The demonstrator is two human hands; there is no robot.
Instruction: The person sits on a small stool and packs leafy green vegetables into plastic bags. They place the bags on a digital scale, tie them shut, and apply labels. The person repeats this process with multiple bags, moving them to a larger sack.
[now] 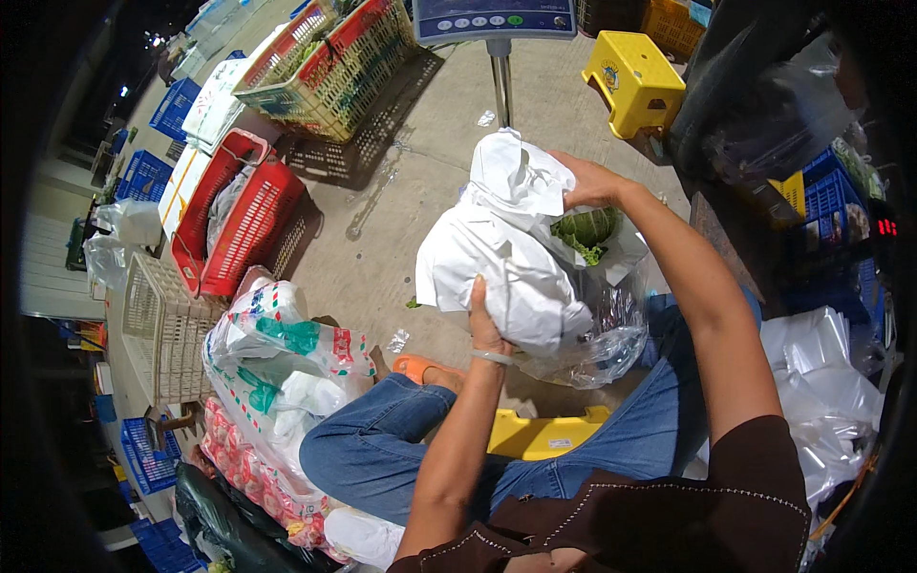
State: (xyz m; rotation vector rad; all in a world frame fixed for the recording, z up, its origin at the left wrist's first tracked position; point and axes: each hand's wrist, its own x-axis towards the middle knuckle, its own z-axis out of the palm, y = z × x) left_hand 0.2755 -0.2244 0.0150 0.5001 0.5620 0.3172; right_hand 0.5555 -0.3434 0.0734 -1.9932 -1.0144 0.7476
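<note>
White paper (494,265) lies crumpled around a bulky bundle in front of me, above my knees. My left hand (488,319), with a pale bangle at the wrist, holds the bundle's near side, thumb up over the paper. At the far right side my right hand (591,183) grips the upper part of the paper; its fingertips are partly hidden. A green leafy cabbage (589,228) shows under that hand, at the paper's right edge. Below the paper hangs a clear plastic bag (609,354); whether it encloses the whole bundle I cannot tell.
A scale (494,20) on a metal post stands ahead, with a yellow stool (636,79) to its right. To the left are a red basket (247,229), a large vegetable crate (337,86) and printed plastic bags (286,336). Clear bags (817,387) lie at the right.
</note>
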